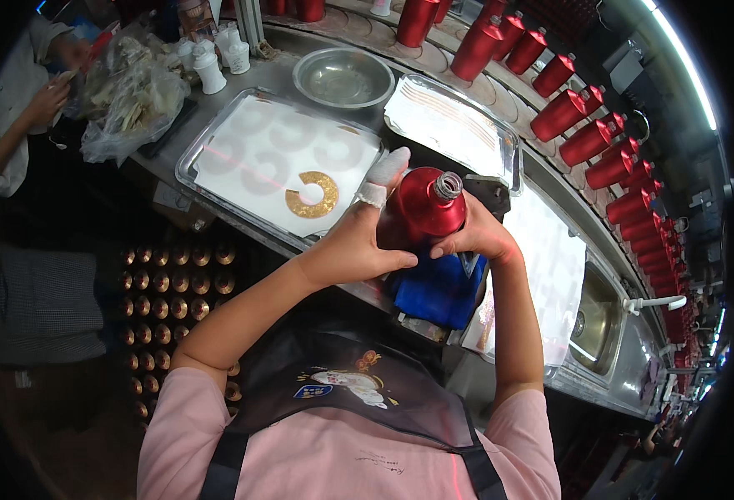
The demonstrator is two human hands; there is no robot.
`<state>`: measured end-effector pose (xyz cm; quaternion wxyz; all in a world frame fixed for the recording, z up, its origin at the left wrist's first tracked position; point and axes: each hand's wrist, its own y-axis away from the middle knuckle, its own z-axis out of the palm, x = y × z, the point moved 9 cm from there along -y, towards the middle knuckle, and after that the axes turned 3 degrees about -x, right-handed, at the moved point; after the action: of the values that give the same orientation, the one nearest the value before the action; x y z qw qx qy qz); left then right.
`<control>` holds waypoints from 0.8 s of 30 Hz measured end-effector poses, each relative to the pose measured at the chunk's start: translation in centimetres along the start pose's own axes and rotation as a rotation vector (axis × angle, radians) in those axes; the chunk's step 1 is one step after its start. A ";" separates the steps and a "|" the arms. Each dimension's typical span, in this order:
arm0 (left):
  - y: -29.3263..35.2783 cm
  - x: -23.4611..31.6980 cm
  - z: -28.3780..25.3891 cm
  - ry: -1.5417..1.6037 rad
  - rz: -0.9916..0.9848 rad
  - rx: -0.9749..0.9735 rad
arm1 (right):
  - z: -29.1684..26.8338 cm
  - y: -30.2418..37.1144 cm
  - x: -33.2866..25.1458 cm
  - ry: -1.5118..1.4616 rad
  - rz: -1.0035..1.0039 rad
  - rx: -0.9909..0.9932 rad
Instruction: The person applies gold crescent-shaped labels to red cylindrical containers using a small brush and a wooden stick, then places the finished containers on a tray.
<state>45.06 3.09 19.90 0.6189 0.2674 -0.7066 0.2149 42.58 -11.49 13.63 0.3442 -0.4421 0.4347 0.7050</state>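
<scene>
Between my two hands is a shiny red bottle [423,204], tilted so that its bare threaded neck points up and away. My left hand [363,233] is closed round its left side, thumb toward the front, with white coverings on the fingertips. The right side is gripped by my right hand [482,229], its thumb pressed near the lower front; its other fingers are hidden behind the bottle. Left of the bottle, a gold C-shaped piece [313,195] lies on a white sheet in a metal tray [185,172]. A blue cloth [440,293] hangs just below the bottle.
A metal bowl [343,77] and a second tray [513,158] with striped sheets stand behind. Several red bottles [563,114] line the conveyor [433,68]. At right are white paper [542,283] and a sink [598,321]. Another person's hand [48,102] is at far left.
</scene>
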 end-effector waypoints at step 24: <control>6.8 -3.2 -8.3 -0.191 -0.062 0.470 | 5.3 -1.2 -4.0 0.283 -0.258 0.386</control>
<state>47.29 13.93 18.08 0.4765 0.4447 -0.6838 0.3279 43.38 -6.55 18.16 0.4450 -0.5142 0.5449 0.4905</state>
